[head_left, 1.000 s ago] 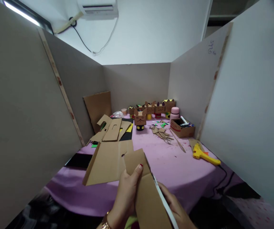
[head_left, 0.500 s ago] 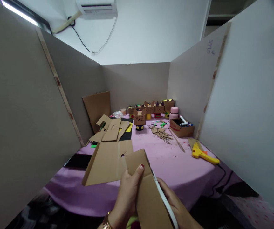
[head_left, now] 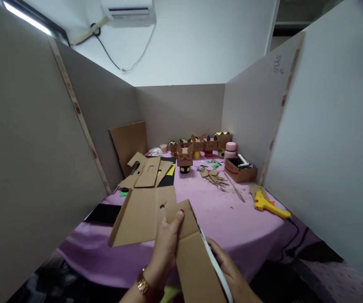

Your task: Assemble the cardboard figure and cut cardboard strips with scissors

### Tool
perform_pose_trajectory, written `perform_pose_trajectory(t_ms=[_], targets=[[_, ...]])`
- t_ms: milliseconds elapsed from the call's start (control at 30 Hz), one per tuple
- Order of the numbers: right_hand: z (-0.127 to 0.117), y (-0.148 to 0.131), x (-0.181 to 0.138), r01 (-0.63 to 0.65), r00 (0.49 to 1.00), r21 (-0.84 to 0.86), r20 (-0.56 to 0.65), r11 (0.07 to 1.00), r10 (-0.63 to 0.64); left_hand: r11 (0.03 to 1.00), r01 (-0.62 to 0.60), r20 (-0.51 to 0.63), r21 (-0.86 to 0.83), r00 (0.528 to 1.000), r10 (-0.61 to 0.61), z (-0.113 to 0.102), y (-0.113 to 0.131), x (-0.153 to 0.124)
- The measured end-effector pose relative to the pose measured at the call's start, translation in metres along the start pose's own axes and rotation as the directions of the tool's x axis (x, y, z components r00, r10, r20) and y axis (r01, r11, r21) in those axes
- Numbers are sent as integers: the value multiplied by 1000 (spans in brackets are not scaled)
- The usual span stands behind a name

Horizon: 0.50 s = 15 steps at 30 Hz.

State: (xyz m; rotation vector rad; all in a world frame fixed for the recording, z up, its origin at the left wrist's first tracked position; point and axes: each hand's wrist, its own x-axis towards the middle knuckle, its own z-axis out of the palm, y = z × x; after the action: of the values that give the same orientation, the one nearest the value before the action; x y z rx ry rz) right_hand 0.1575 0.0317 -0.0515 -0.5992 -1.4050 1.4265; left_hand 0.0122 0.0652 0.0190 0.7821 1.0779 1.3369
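Observation:
My left hand (head_left: pixel 166 240), with a gold watch on its wrist, grips a brown piece of cardboard (head_left: pixel 194 256), thumb on top and the other fingers hidden behind it. The piece has a crease across it and slants down towards me. Along its right edge runs a narrow white strip (head_left: pixel 214 263). My right hand (head_left: pixel 227 267) is closed at that edge, its fingers partly behind the strip; whatever they hold is hidden. A larger cardboard sheet (head_left: pixel 142 219) with a small cut-out lies flat, just left of the held piece.
Cut cardboard pieces (head_left: pixel 148 171) lie back left. A cardboard animal figure (head_left: pixel 185 158) stands mid-table, several more behind it. Thin cardboard scraps (head_left: pixel 214 178) are heaped right of centre. A pen box (head_left: pixel 241 170) and yellow glue gun (head_left: pixel 270 205) sit right. Partition walls (head_left: pixel 102 105) flank the table.
Both hands and the held cardboard have shifted slightly to the left. The left thumb sits a little higher in view. The things on the table stay where they were.

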Motion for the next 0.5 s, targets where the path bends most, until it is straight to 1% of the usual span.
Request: perform_pose_trajectory(t_ms=[167, 367, 500], targets=[[-1, -4, 4, -12, 999, -78, -52, 997, 8, 999, 3, 12, 37, 1000, -3, 4, -1, -1], [4, -10, 4, -10, 999, -88, -37, 996, 7, 999, 7, 15, 31, 1000, -7, 3, -4, -3], [5, -8, 4, -19, 999, -72, -31, 997, 17, 1000, 11, -3, 9, 1000, -11, 0, -8, 1]])
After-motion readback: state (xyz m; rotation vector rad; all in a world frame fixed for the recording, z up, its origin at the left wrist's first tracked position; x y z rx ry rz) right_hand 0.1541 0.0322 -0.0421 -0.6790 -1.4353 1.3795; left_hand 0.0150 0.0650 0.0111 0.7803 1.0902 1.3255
